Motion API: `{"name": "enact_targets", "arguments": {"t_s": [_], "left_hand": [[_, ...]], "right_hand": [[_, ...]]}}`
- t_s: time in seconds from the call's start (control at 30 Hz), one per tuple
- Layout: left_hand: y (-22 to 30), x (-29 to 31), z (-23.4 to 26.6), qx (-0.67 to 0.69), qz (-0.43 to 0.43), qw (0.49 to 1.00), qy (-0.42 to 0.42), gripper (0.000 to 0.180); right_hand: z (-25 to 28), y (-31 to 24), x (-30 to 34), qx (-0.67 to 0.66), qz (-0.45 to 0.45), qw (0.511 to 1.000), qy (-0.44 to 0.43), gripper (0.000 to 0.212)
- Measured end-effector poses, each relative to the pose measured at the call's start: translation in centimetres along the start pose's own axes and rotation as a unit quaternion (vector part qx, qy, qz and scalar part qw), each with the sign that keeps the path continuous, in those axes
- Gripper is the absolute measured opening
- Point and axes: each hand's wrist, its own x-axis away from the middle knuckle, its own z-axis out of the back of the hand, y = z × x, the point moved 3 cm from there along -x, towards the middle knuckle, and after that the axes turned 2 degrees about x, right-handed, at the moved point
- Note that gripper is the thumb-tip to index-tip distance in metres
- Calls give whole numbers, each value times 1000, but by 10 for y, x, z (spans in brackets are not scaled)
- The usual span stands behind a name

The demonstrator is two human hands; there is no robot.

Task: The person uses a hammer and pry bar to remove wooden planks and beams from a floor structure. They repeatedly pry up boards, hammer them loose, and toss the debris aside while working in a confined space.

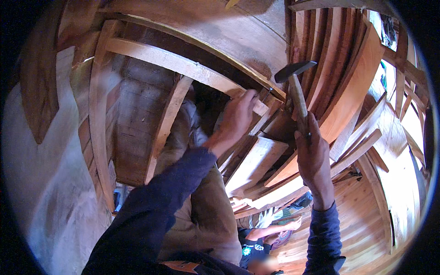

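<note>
My right hand (314,156) is closed round the wooden handle of a hammer (299,98), whose dark metal head is raised at the upper right of centre. To its left, my left hand (238,117) is curled over a pale wooden beam (174,62) near the beam's right end. The fingertips are partly hidden, so anything small between them cannot be made out. Just beyond them a small dark, nail-like piece (270,90) shows at the corner where timbers meet. A second, shorter timber (168,123) joins the beam from below.
Stacked curved planks (341,68) rise at the right, close to the hammer. A large wooden panel (220,27) lies beyond the beam. Short boards (256,160) sit below my hands. Another person (256,243) is at the lower centre, beside a plank surface (362,211).
</note>
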Motion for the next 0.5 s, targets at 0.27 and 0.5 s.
{"name": "enact_targets", "arguments": {"t_s": [0.27,0.5], "left_hand": [[-132,26,-1,731,330,551,228,27],[-132,-62,-1,814,112,565,74,24]], "right_hand": [[-4,6,4,6,-67,998,-12,49],[-4,3,-2,37,-35,998,-44,49]]}}
